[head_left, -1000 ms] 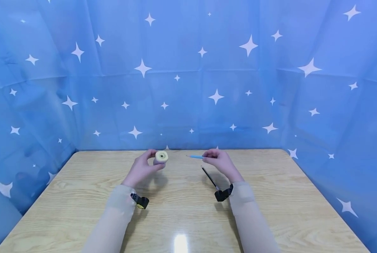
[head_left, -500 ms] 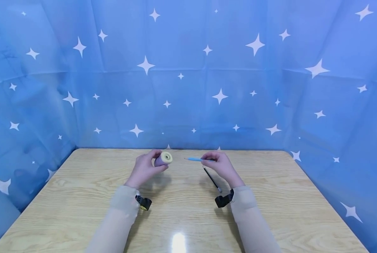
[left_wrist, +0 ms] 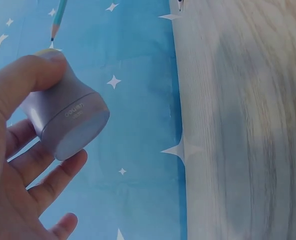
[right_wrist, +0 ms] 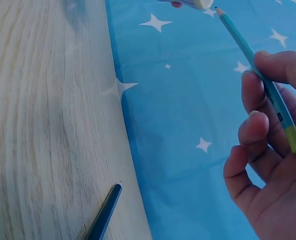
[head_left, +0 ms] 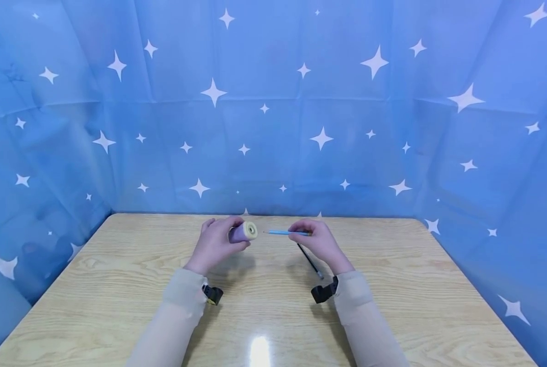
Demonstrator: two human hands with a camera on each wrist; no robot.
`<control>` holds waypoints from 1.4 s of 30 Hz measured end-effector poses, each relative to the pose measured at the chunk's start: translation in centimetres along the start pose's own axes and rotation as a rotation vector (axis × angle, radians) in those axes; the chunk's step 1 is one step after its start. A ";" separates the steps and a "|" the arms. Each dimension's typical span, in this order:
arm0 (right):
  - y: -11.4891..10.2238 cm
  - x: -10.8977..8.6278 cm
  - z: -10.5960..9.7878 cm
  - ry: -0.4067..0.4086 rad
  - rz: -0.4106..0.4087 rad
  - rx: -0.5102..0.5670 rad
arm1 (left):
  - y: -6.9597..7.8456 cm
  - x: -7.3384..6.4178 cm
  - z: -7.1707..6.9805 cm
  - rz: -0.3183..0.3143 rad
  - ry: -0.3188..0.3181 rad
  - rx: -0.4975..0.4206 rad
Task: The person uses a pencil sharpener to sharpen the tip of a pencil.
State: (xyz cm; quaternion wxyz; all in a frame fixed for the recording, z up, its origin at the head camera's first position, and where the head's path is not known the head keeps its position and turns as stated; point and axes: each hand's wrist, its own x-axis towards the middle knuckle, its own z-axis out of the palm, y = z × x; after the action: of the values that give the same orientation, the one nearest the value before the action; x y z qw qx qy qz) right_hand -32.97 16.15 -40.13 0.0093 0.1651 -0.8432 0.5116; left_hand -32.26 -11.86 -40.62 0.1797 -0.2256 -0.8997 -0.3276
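Above the table, my left hand (head_left: 214,244) grips a purple pencil sharpener (head_left: 238,234) with a cream top. The sharpener is tilted, so its holed top faces right toward the other hand. In the left wrist view, thumb and fingers hold the sharpener (left_wrist: 70,117) by its sides, its flat base turned toward the camera. My right hand (head_left: 320,240) pinches a light blue pencil (head_left: 278,232) between thumb and fingers. The pencil's sharpened tip points left at the hole, a small gap away. Its yellow-green end (right_wrist: 294,140) shows near the palm in the right wrist view.
A black pencil (head_left: 312,263) lies on the wooden table (head_left: 264,300) beneath my right hand. Blue cloth (head_left: 273,127) with white stars hangs behind the table and along both sides. Each wrist carries a small black camera (head_left: 322,292).
The sharpener has tipped from facing up and toward me to facing right, and the left hand has shifted slightly right. The blue pencil has moved slightly left, narrowing the gap.
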 end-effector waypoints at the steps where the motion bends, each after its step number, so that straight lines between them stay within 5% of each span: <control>1: 0.0 0.0 0.0 0.002 -0.007 -0.001 | 0.1 0.1 0.0 0.011 0.000 0.016; 19: -0.2 -0.1 0.7 -0.023 -0.061 -0.015 | 1.1 0.1 0.4 0.054 -0.039 0.134; 42: -0.3 -0.2 1.8 -0.040 -0.017 0.007 | 2.3 -0.1 0.9 0.131 -0.067 0.201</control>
State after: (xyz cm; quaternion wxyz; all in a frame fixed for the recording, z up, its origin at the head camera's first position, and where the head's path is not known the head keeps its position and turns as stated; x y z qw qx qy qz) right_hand -32.46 14.52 -40.73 -0.0039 0.1825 -0.8399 0.5112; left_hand -31.13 -9.73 -40.10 0.1923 -0.2756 -0.9168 -0.2158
